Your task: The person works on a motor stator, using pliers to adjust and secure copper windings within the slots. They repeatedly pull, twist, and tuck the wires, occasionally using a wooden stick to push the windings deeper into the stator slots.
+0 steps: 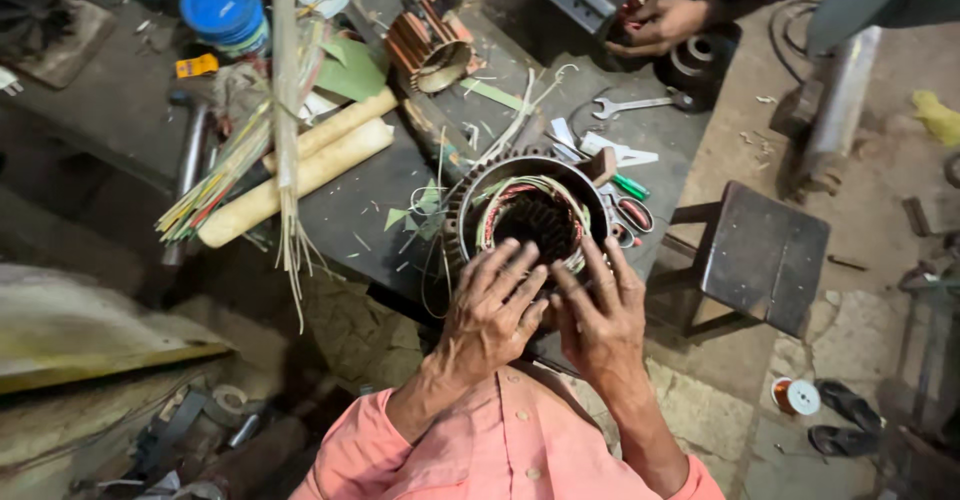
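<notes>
A round motor stator (478,182) with copper windings and pale insulation stands at the near edge of the dark workbench (350,205). My left hand (492,305) rests on its near rim, fingers spread over the windings. Beside it, my right hand (598,310) presses on the same rim with fingers apart, touching the coil. Thin wires trail from the stator's left side. Neither hand holds a tool.
Cream rolls of insulation paper (300,170), a bundle of thin sticks (282,110), a blue lid (222,8), a second stator (432,48), a spanner (632,106) and scissors (630,215) lie on the bench. Another person's hand (662,22) works at the far end. A small stool (762,255) stands at right.
</notes>
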